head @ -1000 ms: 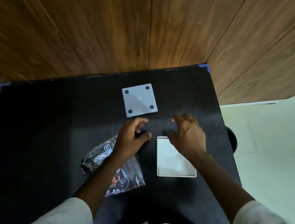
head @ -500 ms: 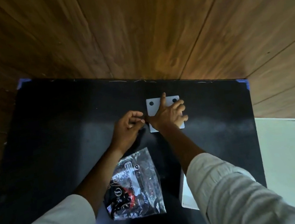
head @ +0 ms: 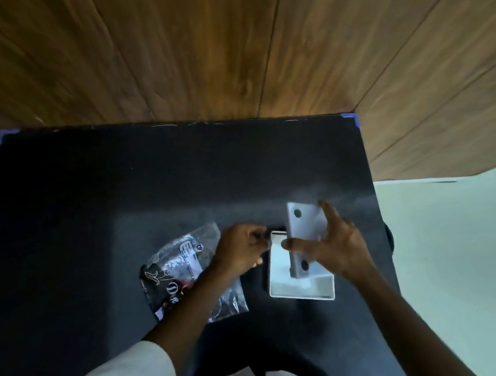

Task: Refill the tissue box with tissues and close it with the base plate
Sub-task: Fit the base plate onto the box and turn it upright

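Now we grip the base plate in our right hand, tilted over the tissue box; level it first, while our left hand curls on the rim.

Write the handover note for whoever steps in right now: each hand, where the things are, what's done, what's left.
Right hand: grip shut on the base plate, held tilted in the air above the tissue box.
Left hand: fingers curled at the box's far left corner; whether it pinches anything cannot be told.
Tissue box: on the black mat, open side up; whether tissues are inside cannot be told.
Tissue packet: on the mat left of the box, partly under the left forearm.
Done: plate picked up.
Left: confirm the refill, seat the plate on the box.
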